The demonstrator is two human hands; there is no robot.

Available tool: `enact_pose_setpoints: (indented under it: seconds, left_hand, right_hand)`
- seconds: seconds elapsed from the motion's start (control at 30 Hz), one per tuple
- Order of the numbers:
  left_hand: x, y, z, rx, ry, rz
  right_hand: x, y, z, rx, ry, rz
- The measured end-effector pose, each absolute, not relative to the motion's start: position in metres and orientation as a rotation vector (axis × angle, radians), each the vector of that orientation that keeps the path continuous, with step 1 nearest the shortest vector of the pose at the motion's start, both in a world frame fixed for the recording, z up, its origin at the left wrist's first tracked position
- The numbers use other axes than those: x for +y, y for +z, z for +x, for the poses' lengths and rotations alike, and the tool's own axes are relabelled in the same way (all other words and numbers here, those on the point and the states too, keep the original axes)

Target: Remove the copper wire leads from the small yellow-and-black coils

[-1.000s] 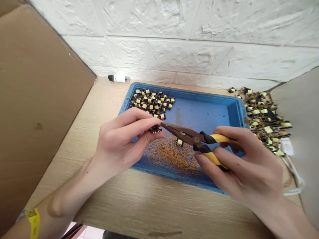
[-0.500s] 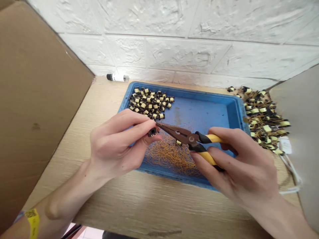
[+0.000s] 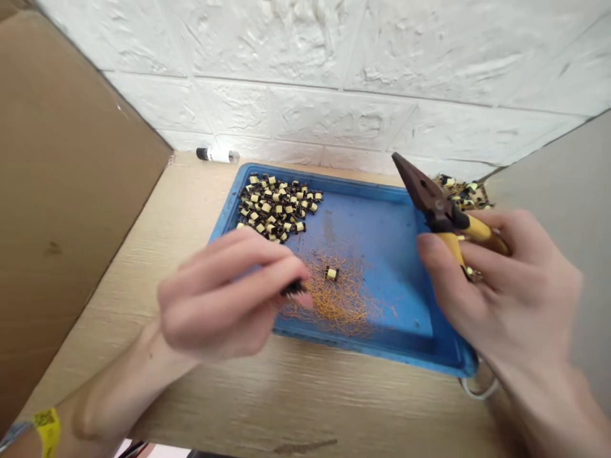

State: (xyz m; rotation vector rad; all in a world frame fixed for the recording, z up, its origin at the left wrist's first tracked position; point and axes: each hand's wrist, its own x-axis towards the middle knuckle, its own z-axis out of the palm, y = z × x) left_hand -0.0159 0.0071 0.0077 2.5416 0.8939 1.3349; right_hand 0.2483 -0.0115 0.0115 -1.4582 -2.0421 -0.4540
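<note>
Between the thumb and fingers of my left hand (image 3: 229,292) is a small black transformer (image 3: 293,288) with metal pins, blurred by motion. My right hand (image 3: 515,292) grips needle-nose pliers (image 3: 436,203) by their yellow and black handles, above the right side of a blue tray (image 3: 377,219). The jaws look closed, point up and left, and are well apart from the transformer. A heap of yellow-taped black transformers (image 3: 277,207) fills the tray's far left corner. Nearer the front lies a tangle of thin copper-coloured wire offcuts (image 3: 338,305), with a single yellow-taped transformer (image 3: 331,273) on it.
Behind my right hand, more transformers with long wires (image 3: 465,191) lie beyond the tray, partly hidden. A small bottle with a black cap (image 3: 217,155) lies by the white wall (image 3: 305,108). Cardboard (image 3: 71,159) stands at the left; a white cord (image 3: 480,388) shows near the tray's right corner.
The pliers have moved away from the transformer in my left hand, up and to the right, and their jaws now point upward. My left hand has shifted slightly down and left.
</note>
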Motion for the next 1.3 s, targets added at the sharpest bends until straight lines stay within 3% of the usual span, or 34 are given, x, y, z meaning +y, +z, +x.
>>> enact_pose_setpoints:
  seconds: [0.3,0.53,0.83,1.3]
  left_hand:
    - [0.010,0.009,-0.023,1.186,1.368,2.319]
    - [0.015,0.006,-0.023,1.064,1.449,2.470]
    - [0.014,0.006,-0.022,1.021,1.482,2.477]
    - [0.015,0.005,-0.023,0.988,1.518,2.482]
  right_hand:
    - [-0.020,-0.002,0.234,-2.192,-0.194,-1.251]
    - [-0.022,0.003,0.233,-2.238,-0.101,-1.194]
    - [-0.025,0.010,0.224,-2.185,0.323,-1.153]
    - [-0.025,0.015,0.221,-2.130,0.519,-1.167]
